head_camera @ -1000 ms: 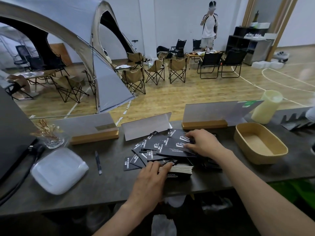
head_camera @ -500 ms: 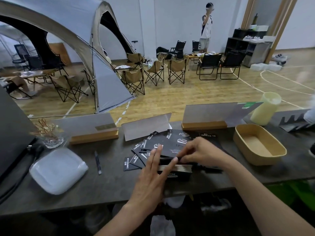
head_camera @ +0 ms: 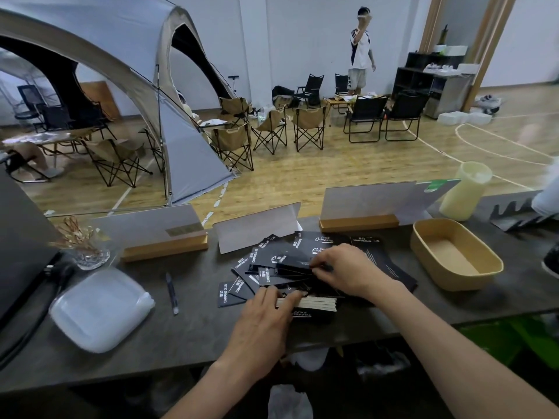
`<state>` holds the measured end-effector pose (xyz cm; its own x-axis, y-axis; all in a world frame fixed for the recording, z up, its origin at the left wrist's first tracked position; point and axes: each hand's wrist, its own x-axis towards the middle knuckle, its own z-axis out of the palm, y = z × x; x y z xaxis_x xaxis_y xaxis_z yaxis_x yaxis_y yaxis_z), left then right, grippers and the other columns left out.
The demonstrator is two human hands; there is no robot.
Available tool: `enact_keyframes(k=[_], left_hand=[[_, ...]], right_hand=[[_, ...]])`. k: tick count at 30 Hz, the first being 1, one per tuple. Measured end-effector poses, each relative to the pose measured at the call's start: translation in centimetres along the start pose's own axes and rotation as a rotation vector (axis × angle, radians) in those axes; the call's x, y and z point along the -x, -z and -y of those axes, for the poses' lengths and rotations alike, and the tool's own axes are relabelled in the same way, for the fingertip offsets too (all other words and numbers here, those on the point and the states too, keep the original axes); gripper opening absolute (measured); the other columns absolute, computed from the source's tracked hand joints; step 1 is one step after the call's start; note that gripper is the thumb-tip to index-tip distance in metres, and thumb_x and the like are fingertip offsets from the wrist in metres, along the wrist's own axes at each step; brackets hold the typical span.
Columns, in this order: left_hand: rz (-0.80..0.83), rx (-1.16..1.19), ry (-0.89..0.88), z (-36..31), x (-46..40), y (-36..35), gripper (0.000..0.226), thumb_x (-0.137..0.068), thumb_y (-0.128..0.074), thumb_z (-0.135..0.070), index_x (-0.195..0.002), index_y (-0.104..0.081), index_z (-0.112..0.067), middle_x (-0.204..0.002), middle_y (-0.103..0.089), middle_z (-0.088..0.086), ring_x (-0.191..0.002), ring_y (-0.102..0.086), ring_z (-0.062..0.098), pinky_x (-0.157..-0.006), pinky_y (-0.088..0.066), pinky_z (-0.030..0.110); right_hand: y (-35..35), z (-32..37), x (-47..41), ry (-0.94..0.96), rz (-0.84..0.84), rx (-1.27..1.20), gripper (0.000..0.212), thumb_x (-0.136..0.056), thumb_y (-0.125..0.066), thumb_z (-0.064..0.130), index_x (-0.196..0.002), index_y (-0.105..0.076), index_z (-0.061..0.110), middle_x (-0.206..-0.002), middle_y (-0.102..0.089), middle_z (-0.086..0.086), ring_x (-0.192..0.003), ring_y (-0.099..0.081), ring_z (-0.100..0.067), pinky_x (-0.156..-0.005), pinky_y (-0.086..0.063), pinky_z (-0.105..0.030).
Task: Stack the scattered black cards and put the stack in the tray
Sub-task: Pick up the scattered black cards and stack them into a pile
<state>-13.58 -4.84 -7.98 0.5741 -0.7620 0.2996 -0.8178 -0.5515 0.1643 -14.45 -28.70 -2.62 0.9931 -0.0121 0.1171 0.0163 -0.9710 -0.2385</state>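
While the left hand (head_camera: pixel 266 316) rests with its fingers on the near end of the stack (head_camera: pixel 311 303) on the bench (head_camera: pixel 193 331), the right hand (head_camera: pixel 344 267) pinches one card from the scattered cards (head_camera: pixel 272 258) behind it. To the right, apart from them, stands the tray (head_camera: pixel 423 252).

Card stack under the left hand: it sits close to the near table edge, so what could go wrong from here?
1. The card stack lies near the table edge; a nudge from the left hand might tip cards off.
2. The right hand pinches one card from the scattered cards; dragging could spread the overlapped ones further.
3. The tray stands apart to the right, so a loosely squared stack may fan out when carried.
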Motion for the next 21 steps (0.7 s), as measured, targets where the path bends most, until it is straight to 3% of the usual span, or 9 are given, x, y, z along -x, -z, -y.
enact_keyframes(k=[2,4,6,8,12,15,18,19,21], left_hand=[[-0.01,0.018,0.02,0.4,0.4,-0.1,0.057,-0.097,-0.055,-0.027,-0.15,-0.033,-0.032,-0.137,-0.038,0.004,-0.121,-0.051,0.027,-0.093,-0.051,0.036],[-0.018,-0.016,0.028,0.6,0.8,-0.3,0.077,-0.095,-0.064,-0.022,-0.159,-0.022,-0.026,-0.164,-0.014,0.015,-0.147,-0.031,0.033,-0.107,-0.045,0.039],[-0.019,-0.057,0.024,0.2,1.1,-0.2,0.09,-0.093,-0.068,-0.014,-0.162,-0.01,-0.015,-0.168,0.006,0.019,-0.156,-0.006,0.036,-0.113,-0.04,0.039],[-0.025,-0.07,0.028,-0.2,1.2,0.0,0.093,-0.091,-0.067,-0.008,-0.161,-0.005,-0.008,-0.168,0.009,0.02,-0.156,-0.001,0.036,-0.115,-0.039,0.04],[-0.015,-0.063,0.055,-0.1,1.4,-0.2,0.095,-0.088,-0.069,-0.007,-0.162,-0.01,-0.014,-0.168,-0.008,0.022,-0.155,-0.005,0.039,-0.109,-0.042,0.038],[0.034,-0.085,0.034,0.4,1.3,-0.6,0.08,-0.087,-0.067,-0.013,-0.156,-0.028,-0.019,-0.142,-0.047,0.009,-0.139,-0.04,0.033,-0.099,-0.05,0.041],[0.042,-0.132,0.02,0.4,1.0,-0.1,0.065,-0.087,-0.054,-0.023,-0.149,-0.035,-0.023,-0.112,-0.05,0.001,-0.102,-0.05,0.025,-0.082,-0.044,0.037],[0.037,-0.132,0.04,0.3,1.0,0.2,0.063,-0.087,-0.05,-0.026,-0.148,-0.036,-0.024,-0.11,-0.049,0.0,-0.099,-0.048,0.023,-0.081,-0.042,0.036],[0.019,-0.12,0.087,0.6,1.0,0.9,0.058,-0.086,-0.048,-0.03,-0.144,-0.04,-0.027,-0.108,-0.049,-0.001,-0.099,-0.045,0.021,-0.081,-0.043,0.036]], right_hand=[[0.7,0.3,0.3,0.021,-0.13,-0.066,0.022,-0.094,-0.063,0.035,-0.109,-0.078,0.028,-0.099,-0.079,0.008,-0.093,-0.072,-0.013,-0.081,-0.058,-0.035],[1.0,0.6,0.9,0.053,-0.157,-0.144,0.019,-0.092,-0.067,0.035,-0.105,-0.079,0.029,-0.097,-0.078,0.012,-0.088,-0.071,-0.005,-0.08,-0.059,-0.032],[0.8,1.0,1.6,0.074,-0.027,-0.264,0.015,-0.09,-0.072,0.033,-0.102,-0.08,0.029,-0.092,-0.078,0.014,-0.083,-0.07,-0.001,-0.079,-0.059,-0.028],[0.5,1.3,2.2,0.092,0.112,-0.332,0.012,-0.09,-0.073,0.032,-0.101,-0.079,0.029,-0.091,-0.076,0.015,-0.083,-0.07,0.001,-0.08,-0.059,-0.026],[1.2,2.3,1.8,0.092,0.324,-0.286,0.014,-0.094,-0.066,0.031,-0.105,-0.075,0.033,-0.097,-0.074,0.017,-0.088,-0.068,-0.002,-0.084,-0.055,-0.024],[1.8,3.0,0.2,0.037,0.461,-0.351,0.017,-0.098,-0.06,0.035,-0.102,-0.075,0.029,-0.092,-0.076,0.01,-0.086,-0.072,-0.011,-0.083,-0.059,-0.032],[1.2,3.2,-2.9,-0.057,0.163,-0.241,0.02,-0.099,-0.061,0.035,-0.108,-0.074,0.023,-0.094,-0.075,0.008,-0.091,-0.071,-0.015,-0.086,-0.057,-0.036],[0.6,3.3,-3.9,-0.071,0.064,-0.125,0.025,-0.097,-0.062,0.039,-0.114,-0.072,0.024,-0.104,-0.074,0.005,-0.099,-0.07,-0.019,-0.088,-0.056,-0.037],[-1.1,3.6,-5.3,-0.078,0.071,0.037,0.037,-0.094,-0.062,0.045,-0.124,-0.067,0.025,-0.12,-0.07,-0.001,-0.113,-0.065,-0.026,-0.091,-0.053,-0.039]])
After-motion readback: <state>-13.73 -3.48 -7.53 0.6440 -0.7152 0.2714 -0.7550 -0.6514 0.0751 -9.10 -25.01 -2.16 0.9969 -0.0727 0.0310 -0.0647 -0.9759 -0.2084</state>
